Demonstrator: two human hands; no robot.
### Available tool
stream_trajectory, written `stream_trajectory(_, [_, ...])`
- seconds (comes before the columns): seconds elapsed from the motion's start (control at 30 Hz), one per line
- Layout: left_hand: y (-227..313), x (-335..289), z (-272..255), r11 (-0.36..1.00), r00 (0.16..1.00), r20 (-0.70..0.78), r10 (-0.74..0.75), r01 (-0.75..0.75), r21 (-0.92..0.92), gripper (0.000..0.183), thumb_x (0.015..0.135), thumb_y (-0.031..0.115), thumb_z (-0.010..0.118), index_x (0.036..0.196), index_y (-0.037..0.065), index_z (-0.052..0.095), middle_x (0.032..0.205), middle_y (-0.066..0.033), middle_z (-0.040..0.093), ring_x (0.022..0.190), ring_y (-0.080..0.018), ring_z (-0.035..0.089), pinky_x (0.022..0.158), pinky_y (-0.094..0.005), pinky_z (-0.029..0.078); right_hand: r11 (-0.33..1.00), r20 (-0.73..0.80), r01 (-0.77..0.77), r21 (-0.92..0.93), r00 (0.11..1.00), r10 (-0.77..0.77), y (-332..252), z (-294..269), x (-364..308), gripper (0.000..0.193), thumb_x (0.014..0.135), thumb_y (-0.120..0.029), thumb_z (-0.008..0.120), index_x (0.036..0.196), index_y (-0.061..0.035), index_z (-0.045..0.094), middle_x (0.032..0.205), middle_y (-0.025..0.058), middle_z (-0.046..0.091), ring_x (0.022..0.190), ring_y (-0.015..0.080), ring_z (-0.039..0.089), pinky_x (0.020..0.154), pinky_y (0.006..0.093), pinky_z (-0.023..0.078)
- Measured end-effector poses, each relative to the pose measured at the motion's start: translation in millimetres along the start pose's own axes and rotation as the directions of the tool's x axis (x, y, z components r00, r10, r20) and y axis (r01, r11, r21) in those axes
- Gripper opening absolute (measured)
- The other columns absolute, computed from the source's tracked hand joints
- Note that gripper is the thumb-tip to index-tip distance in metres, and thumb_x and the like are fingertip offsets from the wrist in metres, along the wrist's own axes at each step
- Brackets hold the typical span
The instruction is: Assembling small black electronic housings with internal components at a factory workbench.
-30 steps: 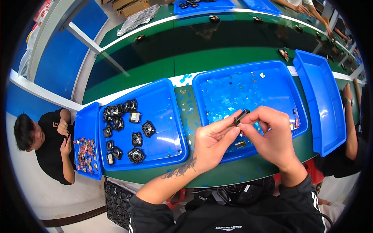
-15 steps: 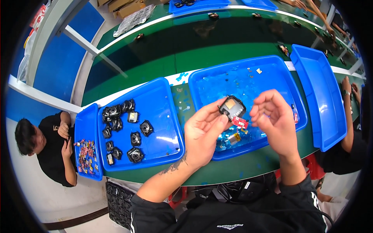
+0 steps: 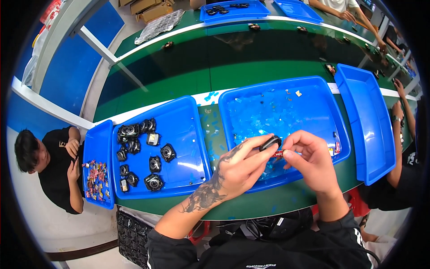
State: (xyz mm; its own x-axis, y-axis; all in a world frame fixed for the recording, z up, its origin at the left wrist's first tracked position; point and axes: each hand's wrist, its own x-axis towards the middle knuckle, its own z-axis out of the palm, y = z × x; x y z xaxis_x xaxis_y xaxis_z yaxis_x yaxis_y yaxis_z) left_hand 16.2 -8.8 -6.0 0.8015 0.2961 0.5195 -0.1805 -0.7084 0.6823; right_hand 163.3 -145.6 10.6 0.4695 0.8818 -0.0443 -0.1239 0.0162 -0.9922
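Note:
My left hand (image 3: 237, 172) is closed around a small black camera housing (image 3: 270, 143), now turned edge-on above the blue tray in front of me. A small red circuit board (image 3: 278, 153) sticks out of the housing's lower side. My right hand (image 3: 313, 163) pinches that board between thumb and forefinger, close beside the left fingertips. Beneath both hands, the blue tray (image 3: 286, 85) holds scattered bits of blue film and a few small parts. My fingers hide most of the housing's front and back.
Left of it, another blue tray (image 3: 181, 148) holds several black camera units (image 3: 153, 182). A narrower tray (image 3: 99, 139) carries red and yellow parts beside a seated person (image 3: 56, 166). At right stand a long blue tray (image 3: 369, 121) and another person's arm. A dark conveyor belt (image 3: 201, 56) runs behind.
My left hand has rolled over, turning the housing from face-up to edge-on. My right hand has moved from open beside it to pinching the red board. The view has shifted slightly.

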Motion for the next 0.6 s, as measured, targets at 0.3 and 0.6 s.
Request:
stream_trajectory(0.3, [-1.6,-1.9,7.9,0.973,0.99,-0.07,0.119,-0.102,0.208,0.036,0.074,-0.004,0.073,0.108,0.003,0.069,0.111,-0.0162,0.065,0.093,-0.0281,0.069,0.076,-0.0331,0.057,0.961,0.119,-0.178,0.214,0.981,0.155,-0.3,-9.2,4.6,0.009,0.091,-0.003,0.062,0.099,-0.0027,0.059,0.092,-0.0004,0.06,0.081,0.005,0.057,0.066,0.0194,0.049])
stream_trajectory(0.6, [6.0,-5.0,17.5,0.335,0.745,0.303,-0.594,0.572,-0.749,0.019,0.097,0.008,0.054,0.106,-0.007,0.062,0.106,-0.0152,0.065,0.093,-0.0256,0.068,0.078,-0.0358,0.061,0.992,0.02,0.072,-0.105,0.997,-0.071,0.1,-6.9,-4.9,0.007,0.09,0.003,0.059,0.097,0.0021,0.058,0.093,0.0037,0.059,0.086,0.0075,0.057,0.075,0.0228,0.05])
